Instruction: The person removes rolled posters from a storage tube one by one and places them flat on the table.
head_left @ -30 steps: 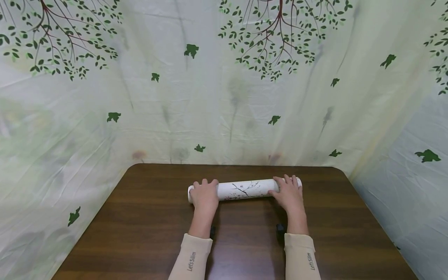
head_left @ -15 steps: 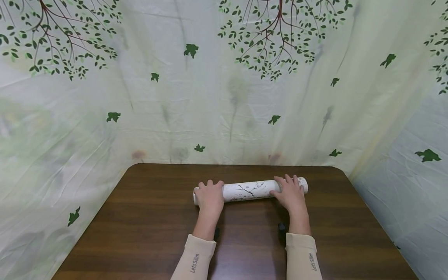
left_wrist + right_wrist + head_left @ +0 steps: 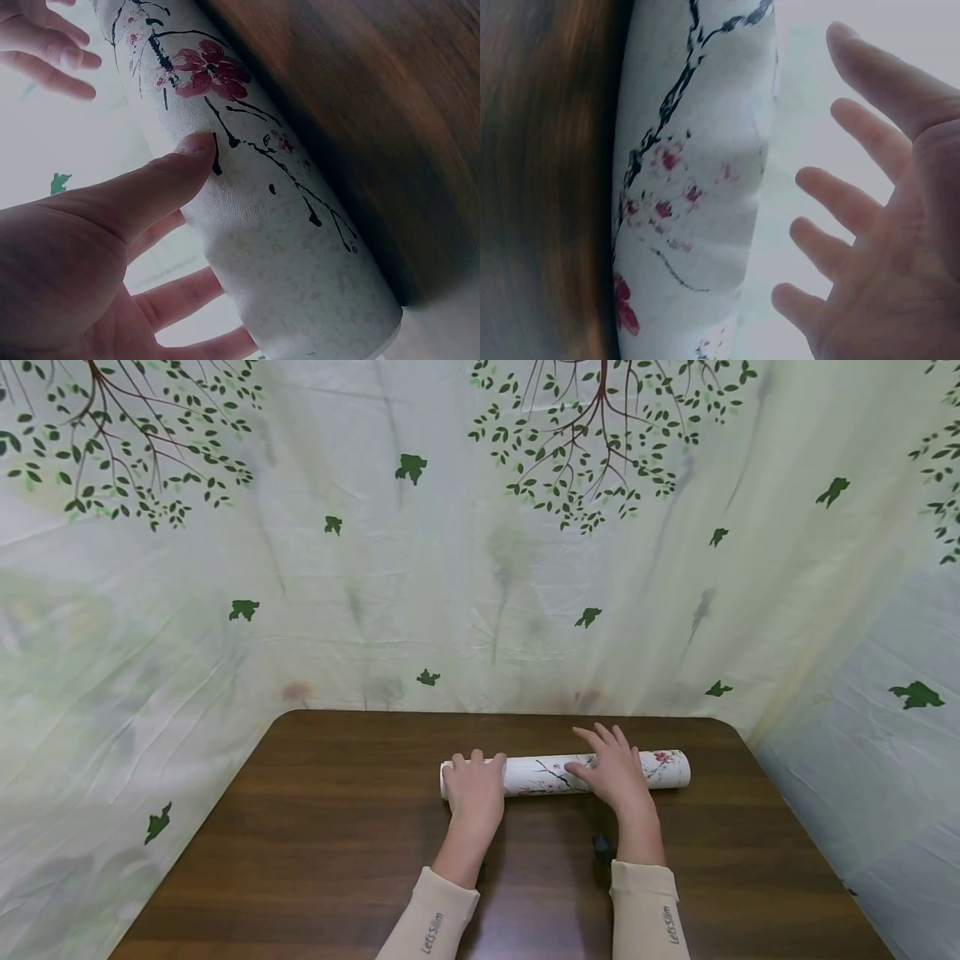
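Observation:
A white roll of patterned sheet (image 3: 555, 776), printed with dark branches and red blossoms, lies crosswise near the far side of the table. My left hand (image 3: 476, 785) holds its left end; in the left wrist view the thumb (image 3: 169, 180) presses the near side and the other fingers reach round behind. Over the right half of the roll, my right hand (image 3: 617, 772) is spread. In the right wrist view, the fingers of that hand (image 3: 900, 202) stand apart from the roll (image 3: 705, 180), with a visible gap.
The brown wooden table (image 3: 300, 860) has rounded far corners. Behind it hangs a pale curtain (image 3: 480, 568) printed with leaves and branches, which continues down both sides. A small black object (image 3: 602, 849) shows beside my right wrist.
The roll has shifted to the right, and my left hand has moved along with it. My right hand has let go of the roll and spread its fingers.

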